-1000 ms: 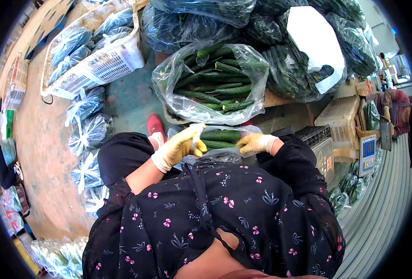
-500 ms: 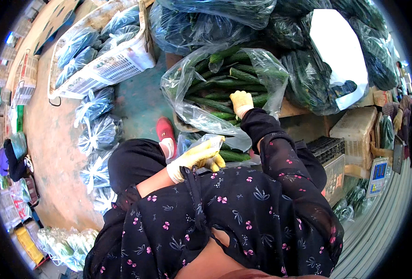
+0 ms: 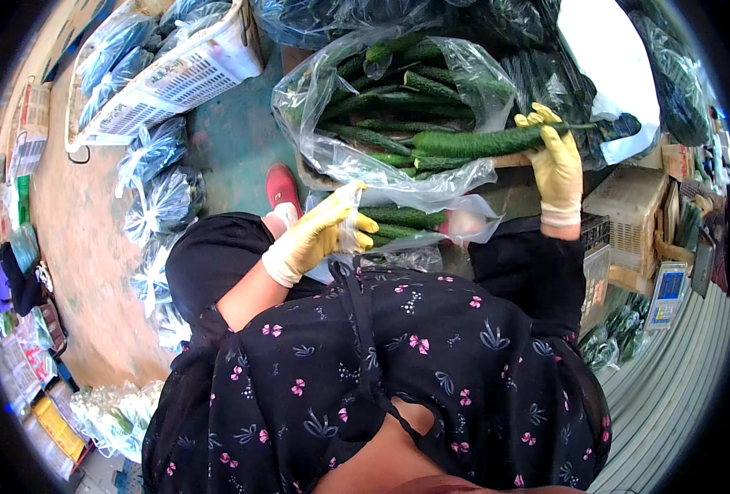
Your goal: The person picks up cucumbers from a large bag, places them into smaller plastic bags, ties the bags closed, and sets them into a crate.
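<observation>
My right hand (image 3: 557, 177), in a yellow glove, grips a long green cucumber (image 3: 482, 145) near its stem end. That cucumber lies level above the right front edge of a large clear plastic bag (image 3: 299, 111), which is wide open and full of loose cucumbers (image 3: 398, 100). Closer to my body, my left hand (image 3: 320, 235), also gloved in yellow, pinches the edge of a smaller clear bag (image 3: 482, 221). Inside the smaller bag lie a few cucumbers (image 3: 404, 217). Its lower part is partly hidden by my clothing.
At the upper left stands a white slatted crate (image 3: 192, 78) of bagged vegetables. Tied bags (image 3: 167, 202) line the floor beside my left leg. Dark filled bags (image 3: 538, 82) and a white sheet (image 3: 608, 62) lie at the upper right. A beige crate (image 3: 624, 218) and scale panel (image 3: 668, 295) stand right.
My right hand has come out of the large bag and moved right, with a cucumber now in its grip. My left hand has risen slightly with the small bag's edge.
</observation>
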`<state>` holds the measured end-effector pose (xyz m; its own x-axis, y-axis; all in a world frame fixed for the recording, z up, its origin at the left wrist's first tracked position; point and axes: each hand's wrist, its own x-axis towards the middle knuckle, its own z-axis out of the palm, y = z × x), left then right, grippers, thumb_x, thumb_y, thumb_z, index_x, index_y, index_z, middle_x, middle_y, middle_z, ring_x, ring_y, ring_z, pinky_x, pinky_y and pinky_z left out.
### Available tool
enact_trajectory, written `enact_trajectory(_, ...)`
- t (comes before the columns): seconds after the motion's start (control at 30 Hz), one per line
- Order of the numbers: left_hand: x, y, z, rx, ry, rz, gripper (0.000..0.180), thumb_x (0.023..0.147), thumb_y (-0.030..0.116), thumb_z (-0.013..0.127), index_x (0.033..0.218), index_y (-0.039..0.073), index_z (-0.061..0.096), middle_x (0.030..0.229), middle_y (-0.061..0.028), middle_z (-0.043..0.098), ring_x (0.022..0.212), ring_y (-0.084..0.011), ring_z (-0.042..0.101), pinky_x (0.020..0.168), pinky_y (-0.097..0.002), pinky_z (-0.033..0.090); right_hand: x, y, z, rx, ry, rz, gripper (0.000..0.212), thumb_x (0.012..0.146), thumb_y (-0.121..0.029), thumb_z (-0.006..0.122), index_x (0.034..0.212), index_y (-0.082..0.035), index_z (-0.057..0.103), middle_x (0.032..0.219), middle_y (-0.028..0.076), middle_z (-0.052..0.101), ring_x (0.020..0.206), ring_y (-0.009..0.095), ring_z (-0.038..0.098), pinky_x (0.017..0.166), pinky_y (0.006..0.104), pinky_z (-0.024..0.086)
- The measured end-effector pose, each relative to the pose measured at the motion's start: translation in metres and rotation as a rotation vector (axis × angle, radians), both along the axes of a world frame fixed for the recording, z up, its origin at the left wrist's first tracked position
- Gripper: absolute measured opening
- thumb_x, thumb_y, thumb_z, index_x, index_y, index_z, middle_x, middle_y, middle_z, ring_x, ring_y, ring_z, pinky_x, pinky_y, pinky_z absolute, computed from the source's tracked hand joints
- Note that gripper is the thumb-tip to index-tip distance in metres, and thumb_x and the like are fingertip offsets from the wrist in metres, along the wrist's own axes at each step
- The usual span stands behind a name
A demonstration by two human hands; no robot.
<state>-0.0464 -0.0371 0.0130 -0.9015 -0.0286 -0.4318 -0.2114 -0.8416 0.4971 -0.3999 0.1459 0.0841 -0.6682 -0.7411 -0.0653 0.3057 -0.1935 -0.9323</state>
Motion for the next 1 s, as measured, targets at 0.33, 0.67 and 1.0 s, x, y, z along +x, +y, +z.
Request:
enact_trajectory(0.33,0.001,0.006,-0.003,0.022,0.015,-0.026,0.069,0.096,0.047,0.056,0.151,0.018,0.029,0.113,-0.0170,0.064,0.094,-0.0275,0.067,0.083,-0.0402,0.053,0.098,0.029,-0.089,0.466,-0.226,0.552,0.035,0.082,-0.002,0.067,0.116,0.000,0.059,0.099,0.009,0.067,0.101,0.021,0.063,0.088,0.0312,0.051)
enact_trajectory(0.67,-0.005,0.015,0.003,0.072,0.019,-0.028,0.069,0.097,0.038,0.059,0.152,0.015,0.026,0.113,-0.0172,0.064,0.093,-0.0231,0.067,0.087,-0.0370,0.052,0.050,-0.121,-0.170,0.979,0.962,0.528,0.034,0.082,-0.021,0.064,0.113,-0.008,0.068,0.110,0.015,0.070,0.103,0.031,0.066,0.091,0.0379,0.051)
enact_trajectory(1.0,-0.006,0.007,0.012,0.037,-0.018,-0.067,0.064,0.098,0.036,0.058,0.152,0.014,0.030,0.113,-0.0171,0.063,0.093,-0.0219,0.065,0.083,-0.0343,0.051,0.069,-0.118,-0.197,0.884,0.535,0.493,0.035,0.091,-0.031,0.056,0.114,-0.006,0.065,0.086,0.010,0.070,0.068,0.023,0.064,0.065,0.0356,0.052)
